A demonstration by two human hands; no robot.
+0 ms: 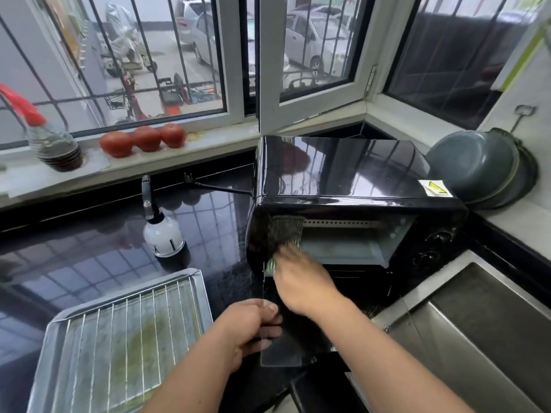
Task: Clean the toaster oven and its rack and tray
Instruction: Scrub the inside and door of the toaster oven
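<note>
The glossy black toaster oven (343,186) sits on the dark counter's far right, its glass door (286,347) folded down. The left hand (249,332) pinches the door's left edge; the right hand (304,281) grips a blurred green scouring pad (272,265) at the opening's left side. The wire rack (131,332) lies in the metal tray (52,347) near left.

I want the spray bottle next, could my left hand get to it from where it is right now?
Probably yes, once it lets go. The left hand is gripping the oven door; the spray bottle stands beyond the tray, with bare counter between.

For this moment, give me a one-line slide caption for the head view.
Left hand holds the open toaster oven door while right hand wipes inside; rack lies on tray.
</note>
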